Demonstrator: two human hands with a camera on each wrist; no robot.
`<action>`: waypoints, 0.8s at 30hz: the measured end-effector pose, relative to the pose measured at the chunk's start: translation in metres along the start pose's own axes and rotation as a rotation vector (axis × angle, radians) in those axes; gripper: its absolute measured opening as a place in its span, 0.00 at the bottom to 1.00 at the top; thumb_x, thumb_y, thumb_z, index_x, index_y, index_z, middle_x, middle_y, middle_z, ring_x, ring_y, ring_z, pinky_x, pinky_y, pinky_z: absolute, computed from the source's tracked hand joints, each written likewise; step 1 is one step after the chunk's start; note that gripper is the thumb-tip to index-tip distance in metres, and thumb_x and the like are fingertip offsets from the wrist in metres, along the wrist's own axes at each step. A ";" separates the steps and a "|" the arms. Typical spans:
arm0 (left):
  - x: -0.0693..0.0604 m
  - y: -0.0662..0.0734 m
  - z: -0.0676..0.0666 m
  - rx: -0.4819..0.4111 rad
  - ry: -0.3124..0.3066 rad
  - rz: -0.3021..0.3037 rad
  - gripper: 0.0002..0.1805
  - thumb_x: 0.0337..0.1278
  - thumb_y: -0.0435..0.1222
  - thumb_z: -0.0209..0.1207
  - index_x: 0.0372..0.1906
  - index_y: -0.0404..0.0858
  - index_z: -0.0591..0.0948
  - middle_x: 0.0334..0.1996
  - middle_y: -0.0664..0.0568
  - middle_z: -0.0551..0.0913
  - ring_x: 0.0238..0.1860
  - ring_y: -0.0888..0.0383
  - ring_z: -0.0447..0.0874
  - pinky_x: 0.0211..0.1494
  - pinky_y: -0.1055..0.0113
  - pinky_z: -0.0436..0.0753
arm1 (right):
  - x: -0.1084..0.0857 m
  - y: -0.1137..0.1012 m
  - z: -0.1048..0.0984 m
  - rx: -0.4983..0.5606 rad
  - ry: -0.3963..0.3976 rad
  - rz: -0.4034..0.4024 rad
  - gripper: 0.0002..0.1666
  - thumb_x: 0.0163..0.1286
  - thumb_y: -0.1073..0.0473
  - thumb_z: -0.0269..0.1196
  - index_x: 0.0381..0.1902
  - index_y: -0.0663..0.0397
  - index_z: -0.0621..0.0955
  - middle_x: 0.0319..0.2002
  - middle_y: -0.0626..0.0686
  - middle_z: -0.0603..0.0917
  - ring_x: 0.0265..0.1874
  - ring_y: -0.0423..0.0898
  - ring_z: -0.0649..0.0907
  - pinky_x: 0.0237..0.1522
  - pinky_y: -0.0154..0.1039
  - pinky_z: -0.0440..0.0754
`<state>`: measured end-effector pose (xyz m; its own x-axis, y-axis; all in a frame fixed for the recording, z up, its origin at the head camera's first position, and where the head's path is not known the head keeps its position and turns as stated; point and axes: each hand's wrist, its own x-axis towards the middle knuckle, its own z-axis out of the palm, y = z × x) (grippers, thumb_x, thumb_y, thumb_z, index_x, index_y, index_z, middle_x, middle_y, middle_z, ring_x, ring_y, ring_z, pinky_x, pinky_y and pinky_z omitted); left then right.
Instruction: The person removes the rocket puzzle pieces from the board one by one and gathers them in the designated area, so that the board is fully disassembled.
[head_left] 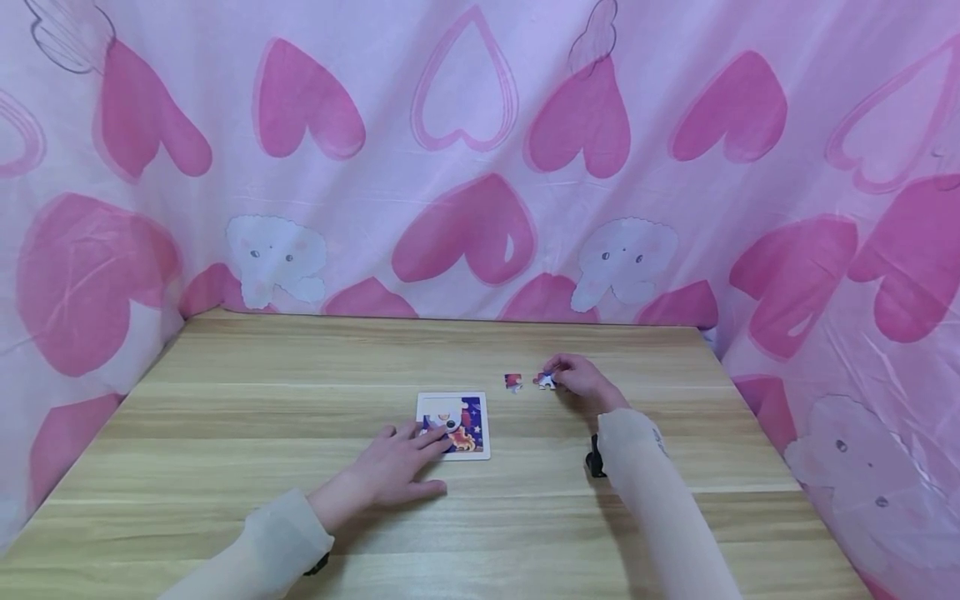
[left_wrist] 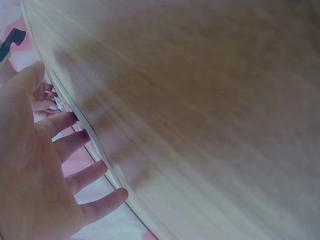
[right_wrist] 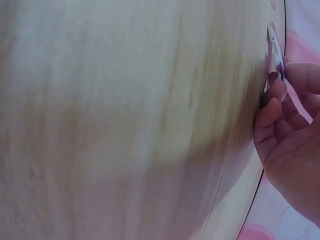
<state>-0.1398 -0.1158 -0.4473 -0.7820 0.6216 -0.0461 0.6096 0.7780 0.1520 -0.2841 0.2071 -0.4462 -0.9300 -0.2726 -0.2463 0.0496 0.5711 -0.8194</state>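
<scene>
Pinching a puzzle piece is the right hand. Partly under the spread left hand lies a puzzle board.

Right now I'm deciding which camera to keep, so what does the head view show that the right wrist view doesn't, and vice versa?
Only the head view shows the left grip, touching the framed puzzle. Only the right wrist view shows the palm side of the right grip. Both show the right grip pinching a puzzle piece, the wooden table and the pink-patterned cloth behind.
</scene>
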 end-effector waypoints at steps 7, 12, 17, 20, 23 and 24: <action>0.000 0.001 -0.002 -0.006 -0.002 0.002 0.37 0.51 0.63 0.44 0.63 0.47 0.65 0.63 0.52 0.61 0.60 0.40 0.56 0.53 0.40 0.58 | -0.002 0.001 -0.001 -0.141 0.045 0.014 0.10 0.64 0.65 0.50 0.41 0.57 0.76 0.33 0.54 0.75 0.28 0.49 0.70 0.29 0.39 0.70; 0.000 0.001 -0.004 0.003 -0.004 0.008 0.37 0.51 0.63 0.44 0.62 0.46 0.65 0.63 0.52 0.61 0.60 0.40 0.56 0.53 0.40 0.58 | -0.003 -0.004 0.006 -0.195 0.059 -0.105 0.08 0.62 0.65 0.54 0.38 0.57 0.77 0.33 0.53 0.75 0.31 0.48 0.71 0.31 0.39 0.71; 0.000 0.001 -0.005 0.006 0.001 0.016 0.36 0.52 0.62 0.45 0.62 0.46 0.66 0.63 0.52 0.61 0.60 0.40 0.57 0.53 0.40 0.59 | -0.003 -0.015 0.025 -0.201 0.022 -0.233 0.08 0.59 0.67 0.57 0.37 0.58 0.78 0.32 0.52 0.76 0.32 0.47 0.72 0.34 0.40 0.72; 0.000 0.001 -0.004 0.011 0.012 0.029 0.36 0.52 0.62 0.45 0.62 0.45 0.66 0.62 0.52 0.62 0.59 0.41 0.57 0.54 0.41 0.57 | -0.003 -0.021 0.039 -0.220 -0.019 -0.302 0.09 0.57 0.69 0.58 0.37 0.57 0.78 0.32 0.50 0.77 0.33 0.45 0.73 0.36 0.38 0.73; 0.001 0.000 -0.003 0.020 0.024 0.042 0.36 0.52 0.62 0.44 0.62 0.46 0.67 0.62 0.52 0.63 0.59 0.42 0.58 0.56 0.42 0.55 | -0.002 -0.027 0.053 -0.255 -0.059 -0.362 0.10 0.56 0.69 0.59 0.37 0.55 0.78 0.32 0.48 0.77 0.32 0.43 0.74 0.36 0.37 0.73; 0.001 -0.001 -0.002 0.021 0.026 0.044 0.36 0.52 0.62 0.44 0.62 0.46 0.67 0.62 0.52 0.63 0.59 0.43 0.58 0.57 0.43 0.55 | -0.002 -0.029 0.058 -0.266 -0.074 -0.382 0.10 0.56 0.69 0.59 0.37 0.55 0.78 0.32 0.48 0.77 0.32 0.43 0.74 0.37 0.37 0.73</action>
<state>-0.1416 -0.1158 -0.4454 -0.7573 0.6529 -0.0139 0.6458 0.7519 0.1326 -0.2627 0.1462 -0.4514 -0.8347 -0.5506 0.0032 -0.3953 0.5951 -0.6997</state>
